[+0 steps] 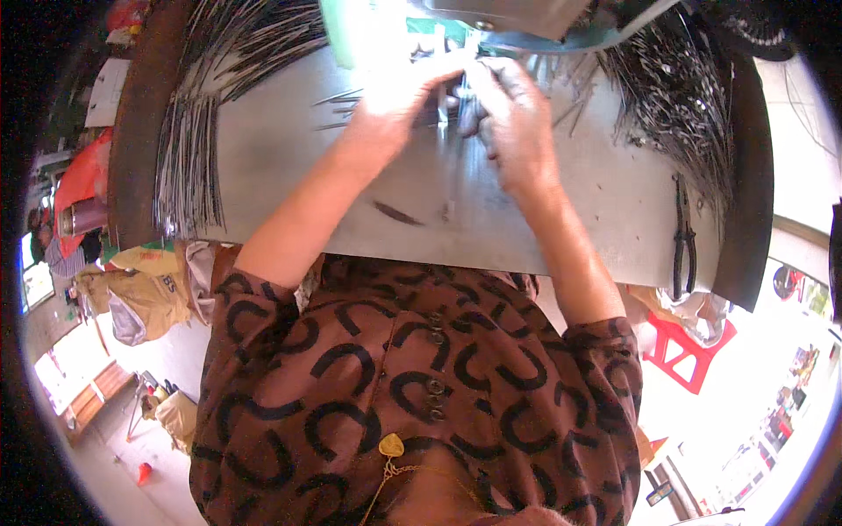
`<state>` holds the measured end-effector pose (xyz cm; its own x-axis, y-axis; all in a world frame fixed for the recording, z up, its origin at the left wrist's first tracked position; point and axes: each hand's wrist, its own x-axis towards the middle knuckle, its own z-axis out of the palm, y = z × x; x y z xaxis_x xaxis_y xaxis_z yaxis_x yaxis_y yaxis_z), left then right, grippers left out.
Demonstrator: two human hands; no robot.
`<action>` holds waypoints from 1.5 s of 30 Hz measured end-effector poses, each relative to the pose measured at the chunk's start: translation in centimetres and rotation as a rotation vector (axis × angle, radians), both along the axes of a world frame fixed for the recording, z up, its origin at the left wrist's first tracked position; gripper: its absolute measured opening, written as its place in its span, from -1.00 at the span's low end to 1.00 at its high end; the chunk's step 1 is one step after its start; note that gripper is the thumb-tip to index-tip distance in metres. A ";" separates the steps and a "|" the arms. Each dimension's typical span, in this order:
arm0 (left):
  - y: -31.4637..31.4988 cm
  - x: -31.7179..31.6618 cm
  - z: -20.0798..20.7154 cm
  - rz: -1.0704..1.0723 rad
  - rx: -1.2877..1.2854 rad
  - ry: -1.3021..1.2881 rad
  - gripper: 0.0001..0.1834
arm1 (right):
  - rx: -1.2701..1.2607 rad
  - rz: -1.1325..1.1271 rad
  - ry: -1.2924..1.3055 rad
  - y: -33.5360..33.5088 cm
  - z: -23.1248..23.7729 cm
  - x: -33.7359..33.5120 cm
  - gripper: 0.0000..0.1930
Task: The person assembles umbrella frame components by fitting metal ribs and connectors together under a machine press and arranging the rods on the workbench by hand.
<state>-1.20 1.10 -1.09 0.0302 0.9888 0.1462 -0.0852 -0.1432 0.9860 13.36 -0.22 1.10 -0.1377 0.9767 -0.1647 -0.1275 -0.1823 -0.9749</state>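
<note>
My left hand (399, 101) reaches to the machine (535, 22) at the far edge of the metal table. Bright glare washes out much of it, but its fingers look closed, pointing right. Close beside it, my right hand (516, 118) has its fingers bent and pressed together, the fingertips dark with grime. Between the hands the work is too bright and small to name. A few thin metal rods (340, 99) lie on the table left of my left hand. More thin rods (570, 96) lie just right of my right hand.
Long thin rods are bundled at the left (189, 167) and heaped at the far left (254, 44). A tangled heap of dark metal pieces (680, 96) covers the far right. Dark-handled pliers (682, 237) lie near the right edge. A red stool (684, 355) stands below.
</note>
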 end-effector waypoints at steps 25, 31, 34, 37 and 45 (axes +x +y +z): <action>-4.7 1.2 -0.5 -0.007 0.431 1.088 -0.79 | 0.329 0.213 -1.537 -3.0 0.5 11.5 -0.76; -4.1 2.5 -1.0 0.096 0.602 1.043 -0.90 | 0.300 0.086 -1.171 -2.9 0.2 12.0 -0.79; -4.4 1.9 -1.5 0.074 0.487 0.900 -0.87 | -0.041 0.004 -0.839 -2.8 1.0 11.2 -0.83; -4.7 1.5 -0.3 0.066 0.423 0.769 -0.83 | -0.071 0.010 -0.435 -2.7 0.5 10.2 -0.85; -2.1 0.9 1.4 -0.001 -0.173 -0.059 -0.72 | 0.004 0.098 -0.317 -1.7 0.5 5.0 -0.76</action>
<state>-0.34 -0.98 0.33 0.0271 0.9993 -0.0248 -0.1437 0.0285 0.9892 18.33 -1.92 1.59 -0.1733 0.9621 -0.2104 0.1999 -0.1749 -0.9641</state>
